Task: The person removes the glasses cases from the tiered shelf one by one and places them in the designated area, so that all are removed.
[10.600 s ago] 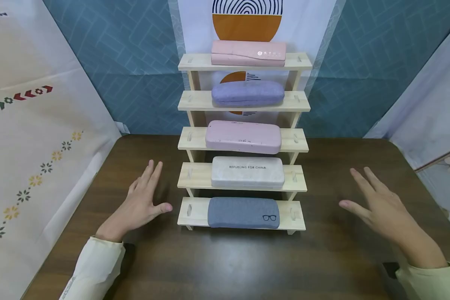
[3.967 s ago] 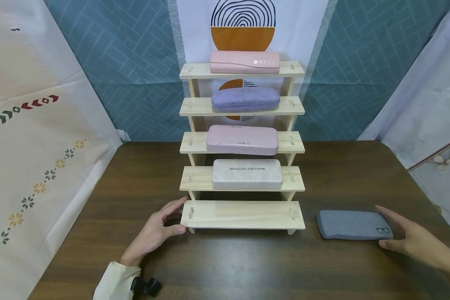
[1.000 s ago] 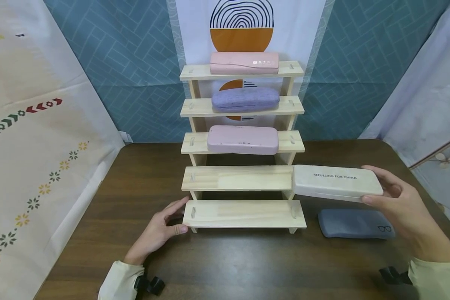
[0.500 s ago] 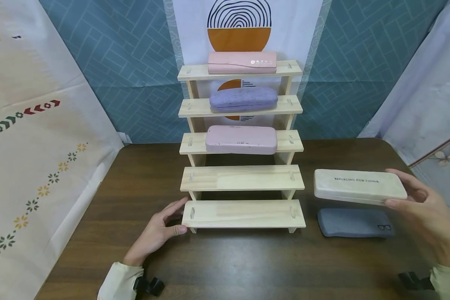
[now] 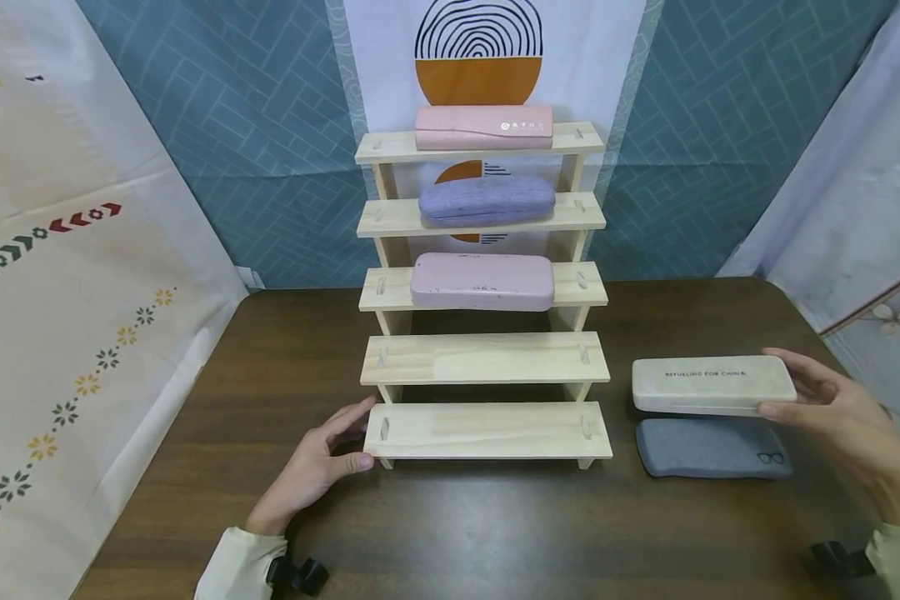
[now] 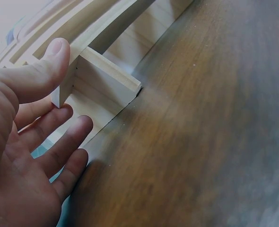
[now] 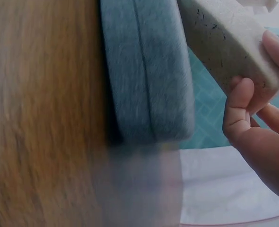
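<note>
Behind everything hangs a blue patterned backdrop [image 5: 255,125], and in front of it spreads the dark brown bench [image 5: 495,533] I am working at. On the bench rises a wooden stand [image 5: 487,429] of five stepped shelves. To its right I have the white case [image 5: 712,385], held level above the bench. It lies to the left of my right grip, which has only its right end, with most of its length reaching toward the stand. Just below and nearer me, the blue-grey case [image 5: 708,450] rests flat on the bench; I cannot tell whether the two touch. The mauve case [image 5: 482,282] sits on the middle shelf, the pink case [image 5: 484,127] on the top one, the violet case [image 5: 487,202] on the one between. My right grip [image 5: 840,404] is closed about the white case, thumb on the near side, fingers on the far side. My left grip [image 5: 318,462] holds the left end of the lowest shelf, thumb at its front edge and fingertips toward the rear. Smallest are the dark lettering on the white case and the glasses emblem [image 5: 770,458] on the blue-grey one.
</note>
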`<state>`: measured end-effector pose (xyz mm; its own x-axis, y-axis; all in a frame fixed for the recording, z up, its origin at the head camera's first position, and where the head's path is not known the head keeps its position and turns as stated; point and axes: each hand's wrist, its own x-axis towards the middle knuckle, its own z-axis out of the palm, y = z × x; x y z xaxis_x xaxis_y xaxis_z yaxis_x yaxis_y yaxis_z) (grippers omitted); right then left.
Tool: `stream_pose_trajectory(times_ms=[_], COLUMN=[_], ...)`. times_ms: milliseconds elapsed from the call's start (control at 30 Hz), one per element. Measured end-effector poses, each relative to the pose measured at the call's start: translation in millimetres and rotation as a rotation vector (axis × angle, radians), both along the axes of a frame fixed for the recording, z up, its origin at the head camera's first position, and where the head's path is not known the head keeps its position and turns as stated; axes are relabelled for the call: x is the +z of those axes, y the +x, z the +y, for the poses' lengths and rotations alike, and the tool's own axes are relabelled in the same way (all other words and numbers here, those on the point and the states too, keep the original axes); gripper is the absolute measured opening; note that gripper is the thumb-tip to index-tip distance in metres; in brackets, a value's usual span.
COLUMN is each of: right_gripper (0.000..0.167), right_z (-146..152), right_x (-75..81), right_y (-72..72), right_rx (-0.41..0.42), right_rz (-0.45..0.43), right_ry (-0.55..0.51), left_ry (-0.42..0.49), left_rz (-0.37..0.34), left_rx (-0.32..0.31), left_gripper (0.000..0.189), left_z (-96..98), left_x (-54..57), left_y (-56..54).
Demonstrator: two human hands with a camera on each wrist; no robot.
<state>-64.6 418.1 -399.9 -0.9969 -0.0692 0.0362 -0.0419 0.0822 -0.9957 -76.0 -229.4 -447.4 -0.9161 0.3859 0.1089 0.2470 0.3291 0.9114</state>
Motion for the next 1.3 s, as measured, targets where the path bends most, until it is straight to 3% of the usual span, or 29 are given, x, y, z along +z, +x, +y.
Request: stream_pose_trajectory(times_ms=[233, 433, 567, 767, 1133, 1300], right_gripper=[0.082, 0.100, 0.107, 0.104, 0.108, 0.100], right_z=[10.2, 11.7, 8.6, 9.4, 13.6, 18.0], right_x=[-5.2, -6.2, -6.2, -7.1, -8.3, -10.7], right_y=[-5.2, -5.8, -7.4, -11.0, -15.9, -18.0], right_rx=[-0.005, 0.093, 0.088, 0.052, 0.102, 0.165], right_rz=[-0.040, -0.059, -0.050, -0.019, -0.069, -0.035], right_ry=[0.437, 0.625, 0.674, 0.752, 0.929, 0.916], left_ry=[-0.001, -0.002, 0.003, -0.008, -0.010, -0.009], left_rz=[-0.001, -0.003, 0.003, 0.002, -0.006, -0.015], left_rx=[-0.006, -0.007, -0.008, -0.001, 0.001, 0.005], left_gripper=[0.077, 0.077, 0.077, 0.077, 0.077, 0.077], left_z=[0.7, 1.0, 0.6, 0.0, 1.3, 0.6], left_x=[1.0, 0.8, 0.8, -0.5, -0.4, 1.6], left_y=[0.2, -0.8, -0.7, -0.2, 1.4, 1.1])
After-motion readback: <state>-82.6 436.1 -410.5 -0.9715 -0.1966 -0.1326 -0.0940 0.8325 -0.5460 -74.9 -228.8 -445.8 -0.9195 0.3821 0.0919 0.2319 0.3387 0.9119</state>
